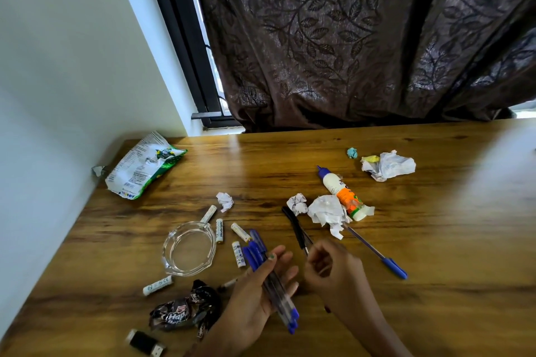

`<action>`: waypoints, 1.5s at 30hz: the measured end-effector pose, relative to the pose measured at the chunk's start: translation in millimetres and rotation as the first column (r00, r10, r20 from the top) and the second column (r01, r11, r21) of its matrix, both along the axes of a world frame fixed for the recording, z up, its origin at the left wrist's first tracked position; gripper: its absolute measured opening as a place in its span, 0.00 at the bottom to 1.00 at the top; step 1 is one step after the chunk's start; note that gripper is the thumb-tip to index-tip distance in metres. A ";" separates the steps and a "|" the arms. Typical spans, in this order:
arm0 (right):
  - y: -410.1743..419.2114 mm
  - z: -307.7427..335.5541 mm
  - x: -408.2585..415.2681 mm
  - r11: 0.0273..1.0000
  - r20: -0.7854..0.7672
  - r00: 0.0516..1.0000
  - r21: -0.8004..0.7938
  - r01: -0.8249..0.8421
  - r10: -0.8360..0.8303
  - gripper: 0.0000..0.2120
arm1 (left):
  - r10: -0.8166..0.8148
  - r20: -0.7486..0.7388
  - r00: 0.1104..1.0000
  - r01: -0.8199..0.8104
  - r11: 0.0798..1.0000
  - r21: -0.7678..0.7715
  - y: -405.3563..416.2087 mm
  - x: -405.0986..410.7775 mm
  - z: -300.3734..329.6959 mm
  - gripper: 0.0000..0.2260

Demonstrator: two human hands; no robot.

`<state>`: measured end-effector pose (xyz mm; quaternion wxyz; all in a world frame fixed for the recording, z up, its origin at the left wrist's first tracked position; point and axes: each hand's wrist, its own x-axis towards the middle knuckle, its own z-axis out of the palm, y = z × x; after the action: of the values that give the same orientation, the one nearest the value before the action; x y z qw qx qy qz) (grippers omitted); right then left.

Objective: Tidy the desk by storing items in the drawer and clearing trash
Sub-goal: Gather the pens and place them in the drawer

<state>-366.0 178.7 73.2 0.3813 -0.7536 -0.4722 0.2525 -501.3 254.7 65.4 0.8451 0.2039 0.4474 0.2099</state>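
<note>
The right hand (327, 266) is blurry, so I cannot tell what its fingers hold. The near end of the black scissors (295, 227) goes behind those fingers. The left hand (261, 295) hides the middle of the pens (272, 278). Both arms are cut off by the bottom edge. Left of the left hand, a small black thing (145, 342) is blurry. The words on the dark wrapper (185, 309) are only partly readable.
</note>
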 end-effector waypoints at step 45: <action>39.5 -34.0 2.9 0.925 0.309 0.881 -0.245 -0.289 0.357 0.14 | 0.177 -0.078 0.981 -0.161 0.972 0.173 18.0 -27.9 -3.3 0.20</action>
<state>-363.1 218.2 39.3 0.1696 -0.7296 -0.6249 0.2199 -529.3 272.7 62.1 0.7825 0.2440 0.4832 0.3077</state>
